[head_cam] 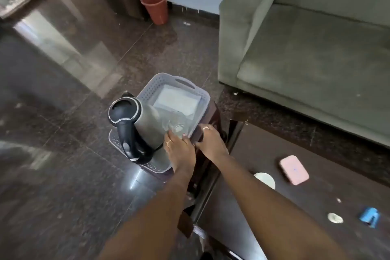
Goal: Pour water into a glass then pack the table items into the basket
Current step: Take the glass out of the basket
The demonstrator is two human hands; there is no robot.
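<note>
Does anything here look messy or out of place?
Yes. White crumbs and scraps litter the dark floor beside the sofa. The kettle stands tall in the shallow basket, well above its rim.

A pale grey perforated basket (185, 85) sits on a dark stool left of the table. In its near-left part a steel kettle (145, 120) with black lid and handle stands upright. A clear glass (176, 125) lies just right of it, with white folded paper (176, 101) farther back.

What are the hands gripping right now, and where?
Both hands, left hand and right hand, grip the basket at its near right rim; the kettle stands inside, unheld.
</note>
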